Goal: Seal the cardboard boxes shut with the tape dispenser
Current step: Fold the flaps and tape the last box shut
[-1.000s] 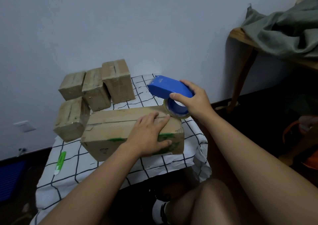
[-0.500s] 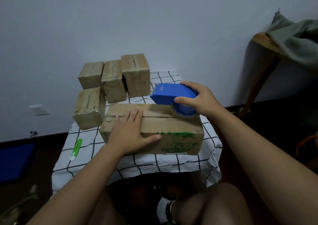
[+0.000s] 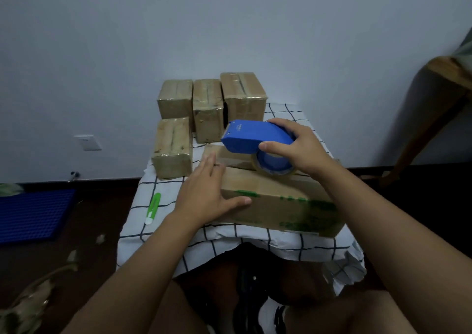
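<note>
Checked cloth over small worktop [image 3: 163, 231] against pale wall. On it, long cardboard box [image 3: 275, 196] lying flat, blue tape dispenser [image 3: 255, 139] resting on its top seam, roll touching cardboard. Right hand [image 3: 298, 147] with grip curled round dispenser; left hand [image 3: 207, 193] with grip spread flat, pressing box's left end. Behind, four small taped boxes [image 3: 207, 109] clustered. Green utility knife [image 3: 152, 208] near left edge.
</note>
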The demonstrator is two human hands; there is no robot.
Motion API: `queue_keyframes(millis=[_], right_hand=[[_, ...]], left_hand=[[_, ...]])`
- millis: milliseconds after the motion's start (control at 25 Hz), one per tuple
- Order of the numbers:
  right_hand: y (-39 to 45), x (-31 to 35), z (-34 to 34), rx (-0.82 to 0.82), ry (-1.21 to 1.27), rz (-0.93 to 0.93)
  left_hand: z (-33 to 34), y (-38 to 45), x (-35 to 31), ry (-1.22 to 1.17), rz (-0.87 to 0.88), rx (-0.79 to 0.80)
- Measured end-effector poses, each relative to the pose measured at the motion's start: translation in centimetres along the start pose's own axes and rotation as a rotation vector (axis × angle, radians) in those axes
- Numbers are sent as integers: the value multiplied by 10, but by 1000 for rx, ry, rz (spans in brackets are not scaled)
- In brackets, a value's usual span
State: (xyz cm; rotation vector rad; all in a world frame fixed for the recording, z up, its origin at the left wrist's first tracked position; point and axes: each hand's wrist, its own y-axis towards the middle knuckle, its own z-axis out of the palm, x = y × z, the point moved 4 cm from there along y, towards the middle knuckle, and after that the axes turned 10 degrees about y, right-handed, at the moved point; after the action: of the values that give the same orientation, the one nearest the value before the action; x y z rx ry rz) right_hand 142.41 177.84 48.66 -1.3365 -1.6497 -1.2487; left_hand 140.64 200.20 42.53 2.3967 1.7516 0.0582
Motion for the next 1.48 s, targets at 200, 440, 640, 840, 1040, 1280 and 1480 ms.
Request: queue_keyframes(millis=[200, 440, 640, 840, 1040, 1280, 1480], right_hand=[[23, 11, 68, 27, 93, -8], [10, 11, 30, 81, 68, 42], [-20, 5, -43, 23, 19, 101], [3, 9, 10, 39, 24, 48], [27, 20, 84, 111, 75, 9], [-1, 10, 14, 66, 25, 77], [-28, 10, -30, -102, 6, 58]], left_hand=[[8, 0, 7, -41, -24, 38], [3, -4, 4, -107, -79, 79], [0, -6, 4, -86, -58, 141], [3, -7, 14, -67, 3, 96], [1, -8, 17, -152, -16, 71], [5, -5, 15, -164, -27, 126], [-6, -15, 6, -127, -50, 80]])
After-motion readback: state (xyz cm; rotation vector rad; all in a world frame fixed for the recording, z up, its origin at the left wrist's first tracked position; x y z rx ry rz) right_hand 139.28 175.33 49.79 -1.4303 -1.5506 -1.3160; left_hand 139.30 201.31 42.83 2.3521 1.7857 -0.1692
